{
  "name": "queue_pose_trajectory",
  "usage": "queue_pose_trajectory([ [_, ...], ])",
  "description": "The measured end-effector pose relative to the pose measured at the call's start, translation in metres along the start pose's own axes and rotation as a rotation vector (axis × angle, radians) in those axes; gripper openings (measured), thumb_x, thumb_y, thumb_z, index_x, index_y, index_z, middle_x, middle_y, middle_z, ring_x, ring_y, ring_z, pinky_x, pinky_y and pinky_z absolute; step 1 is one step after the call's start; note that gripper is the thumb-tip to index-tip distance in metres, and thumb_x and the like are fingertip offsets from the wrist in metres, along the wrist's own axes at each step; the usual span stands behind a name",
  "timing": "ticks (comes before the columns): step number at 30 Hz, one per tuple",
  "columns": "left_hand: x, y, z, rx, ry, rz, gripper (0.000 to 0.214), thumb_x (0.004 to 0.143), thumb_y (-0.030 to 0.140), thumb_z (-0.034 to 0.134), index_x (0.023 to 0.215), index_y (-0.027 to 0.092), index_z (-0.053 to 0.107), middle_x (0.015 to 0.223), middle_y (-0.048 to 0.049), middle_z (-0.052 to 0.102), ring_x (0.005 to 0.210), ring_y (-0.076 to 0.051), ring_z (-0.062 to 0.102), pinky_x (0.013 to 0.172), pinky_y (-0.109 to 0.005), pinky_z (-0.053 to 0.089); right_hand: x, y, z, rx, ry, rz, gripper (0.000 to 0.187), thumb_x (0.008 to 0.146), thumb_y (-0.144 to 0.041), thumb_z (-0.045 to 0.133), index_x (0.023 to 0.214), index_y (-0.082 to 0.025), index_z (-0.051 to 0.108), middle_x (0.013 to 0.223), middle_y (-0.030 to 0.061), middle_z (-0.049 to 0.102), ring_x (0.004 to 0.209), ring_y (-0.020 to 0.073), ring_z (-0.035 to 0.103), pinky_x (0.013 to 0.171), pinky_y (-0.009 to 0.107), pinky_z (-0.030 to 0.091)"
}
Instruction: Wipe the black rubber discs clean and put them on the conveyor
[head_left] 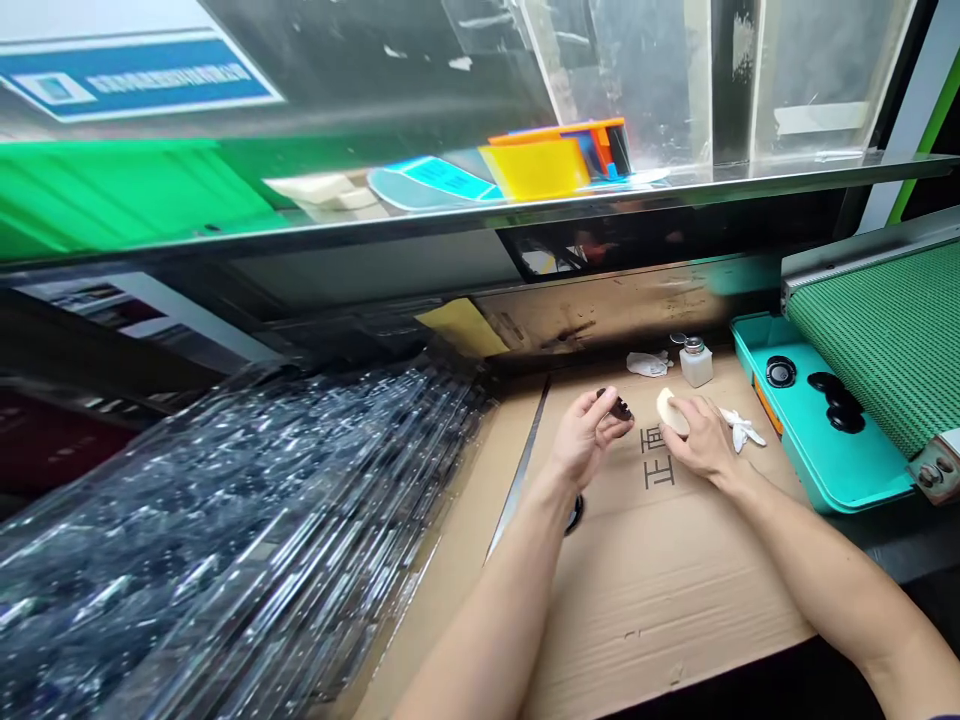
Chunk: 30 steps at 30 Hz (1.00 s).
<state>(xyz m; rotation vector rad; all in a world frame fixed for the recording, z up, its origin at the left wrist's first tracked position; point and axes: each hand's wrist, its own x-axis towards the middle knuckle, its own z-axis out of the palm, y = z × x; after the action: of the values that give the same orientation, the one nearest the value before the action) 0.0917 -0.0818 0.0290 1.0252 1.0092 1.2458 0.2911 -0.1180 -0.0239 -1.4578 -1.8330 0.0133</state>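
My left hand [586, 437] is closed in a pinch on a small dark round part [619, 407], held just above the cardboard sheet [660, 590]. My right hand [701, 436] is closed on a pale cream pad [670, 409], a short way to the right of the dark part. A second dark round part [574, 514] lies on the cardboard, partly hidden under my left wrist. A crumpled white cloth [741, 428] lies just right of my right hand.
A small clear bottle [695, 361] and another white cloth [648, 364] stand behind the hands. A teal tray [825, 470] at right holds several black round parts [781, 371], beside a green conveyor belt [885, 340]. Stacked clear plastic trays [225, 540] fill the left. A shelf [525, 205] overhangs the bench.
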Motion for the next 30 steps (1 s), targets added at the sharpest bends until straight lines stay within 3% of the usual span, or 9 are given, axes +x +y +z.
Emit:
queue_pose_trajectory([
  [3,-0.011,-0.019,0.013,-0.488,0.080,-0.244,0.024,0.093,0.038,0.065,0.084,0.017,0.060,0.083,-0.0064,0.066,0.079,-0.018,0.070,0.078,-0.031,0.061,-0.002,-0.016,0.000,0.143,0.146,-0.044,0.038,0.092,-0.039,0.061,0.125,-0.020,0.064,0.119,0.0114,0.067,0.109,0.0254,0.062,0.098,0.039,0.051],
  [6,-0.011,-0.034,0.012,-0.686,0.112,-0.375,0.021,0.100,0.031,0.053,0.090,0.015,0.062,0.086,-0.0086,0.069,0.082,-0.017,0.071,0.076,-0.029,0.062,-0.009,-0.030,0.003,0.170,0.082,-0.120,0.034,0.091,-0.037,0.063,0.121,-0.021,0.066,0.116,0.0103,0.068,0.107,0.0250,0.063,0.097,0.039,0.052],
  [9,-0.013,-0.042,0.009,-0.706,0.004,-0.422,0.023,0.099,0.033,0.052,0.099,0.014,0.065,0.091,-0.0100,0.072,0.081,-0.019,0.072,0.074,-0.030,0.062,-0.011,-0.032,0.006,0.122,0.009,-0.111,0.036,0.092,-0.038,0.063,0.124,-0.020,0.066,0.120,0.0110,0.068,0.109,0.0261,0.062,0.098,0.039,0.051],
  [16,-0.024,-0.054,0.018,-0.687,-0.211,-0.488,0.032,0.100,0.027,0.045,0.114,0.012,0.068,0.116,-0.0151,0.074,0.112,-0.027,0.070,0.104,-0.048,0.054,-0.005,-0.022,0.000,0.001,-0.076,0.009,0.041,0.095,-0.043,0.061,0.129,-0.021,0.067,0.125,0.0127,0.063,0.116,0.0274,0.057,0.102,0.039,0.048],
  [22,-0.023,-0.059,0.025,-0.798,-0.143,-0.457,0.048,0.107,0.043,0.032,0.126,0.013,0.064,0.130,-0.0166,0.069,0.121,-0.028,0.066,0.113,-0.046,0.047,-0.023,-0.045,0.014,-0.059,-0.120,0.020,0.039,0.098,-0.040,0.055,0.129,-0.021,0.070,0.123,0.0136,0.062,0.111,0.0289,0.052,0.096,0.040,0.048],
  [25,-0.023,-0.060,0.029,-0.821,-0.133,-0.413,0.042,0.107,0.040,0.034,0.132,0.019,0.061,0.133,-0.0126,0.068,0.122,-0.025,0.066,0.114,-0.045,0.045,-0.023,-0.046,0.018,-0.048,-0.122,-0.028,0.040,0.099,-0.039,0.054,0.131,-0.021,0.069,0.127,0.0135,0.061,0.111,0.0286,0.050,0.097,0.040,0.048],
  [30,-0.021,-0.061,0.034,-0.818,-0.205,-0.416,0.037,0.106,0.032,0.037,0.127,0.018,0.063,0.135,-0.0117,0.067,0.126,-0.025,0.064,0.113,-0.043,0.047,-0.014,-0.035,0.016,-0.124,-0.107,0.085,0.040,0.099,-0.039,0.052,0.130,-0.020,0.070,0.122,0.0138,0.063,0.109,0.0287,0.051,0.098,0.041,0.047],
])
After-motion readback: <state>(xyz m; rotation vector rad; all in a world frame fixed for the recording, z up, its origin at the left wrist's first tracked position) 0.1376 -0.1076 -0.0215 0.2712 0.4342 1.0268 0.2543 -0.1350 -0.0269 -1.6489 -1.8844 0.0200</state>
